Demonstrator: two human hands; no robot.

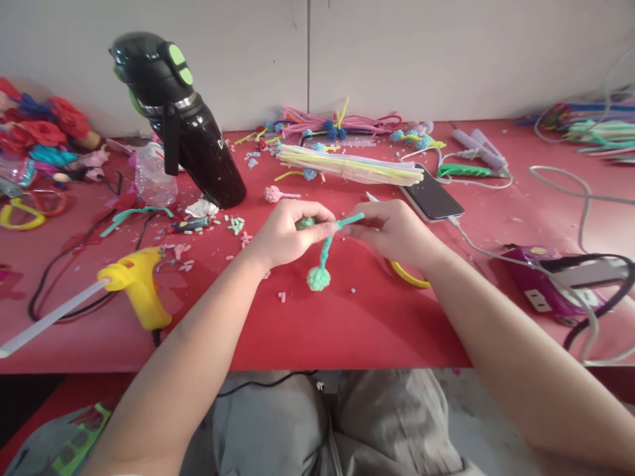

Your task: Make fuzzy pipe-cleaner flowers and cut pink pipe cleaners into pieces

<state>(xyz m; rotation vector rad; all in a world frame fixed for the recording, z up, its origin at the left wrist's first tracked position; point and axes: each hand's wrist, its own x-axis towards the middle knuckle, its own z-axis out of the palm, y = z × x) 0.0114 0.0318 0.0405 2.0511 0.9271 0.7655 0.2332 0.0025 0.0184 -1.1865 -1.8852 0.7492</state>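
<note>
The left hand (292, 233) pinches the twisted stem (325, 250) of a mint-green pipe-cleaner flower between thumb and fingers, with a darker green ball (305, 223) tucked behind the thumb. The flower sits between the two hands over the red tabletop (317, 337), its knobbly round head (318, 278) lowest. It should be light and soft, the fuzz resisting slips and a wire core probably holding any bend; the stem seems the best hold, since squeezing the head might flatten it. The right hand (399, 228) is at the stem's free end, thumb and forefinger nearly together; I cannot tell whether they grip it.

Around them, from the left: a hard yellow glue gun (141, 291) with a translucent glue stick (54, 317), a glossy black bottle (203, 145), fuzzy mint clippings (235, 225), a straight pastel pipe-cleaner bundle (350, 164) and a smooth, flat phone (436, 198).
</note>
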